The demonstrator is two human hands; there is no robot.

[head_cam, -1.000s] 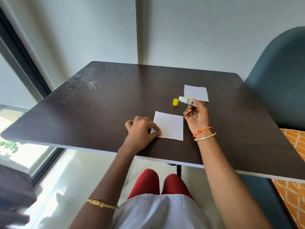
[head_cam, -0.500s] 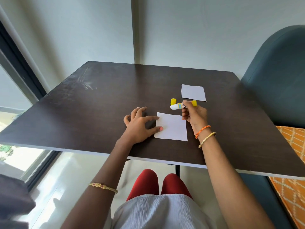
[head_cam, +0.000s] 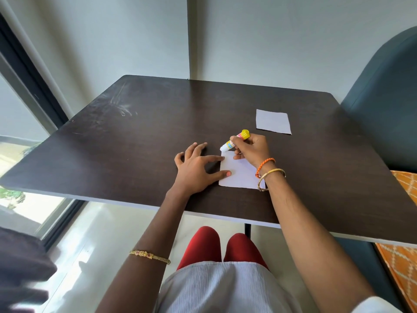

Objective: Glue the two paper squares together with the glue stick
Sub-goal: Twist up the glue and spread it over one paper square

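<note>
Head view, the only one. My right hand (head_cam: 252, 150) is closed around the glue stick (head_cam: 235, 142), tilted, white tip down at the far left corner of the near paper square (head_cam: 239, 171); I cannot tell whether the tip is touching yet. The yellow end points up and away. My left hand (head_cam: 196, 170) lies open and flat on the table (head_cam: 135, 141), gripping nothing, index fingertip and thumb pinning the square's left edge. The second paper square (head_cam: 273, 121) lies flat, well apart, toward the far right. The cap is not visible.

Handling, as I judge it: the paper is thin, light and floppy, and will slide or crumple under the sticky tip, so the pinning matters. Strokes should run away from the pinned edge. The stick is rigid and light; holding it mid-barrel gives control. The second square is best lifted by a corner.
</note>
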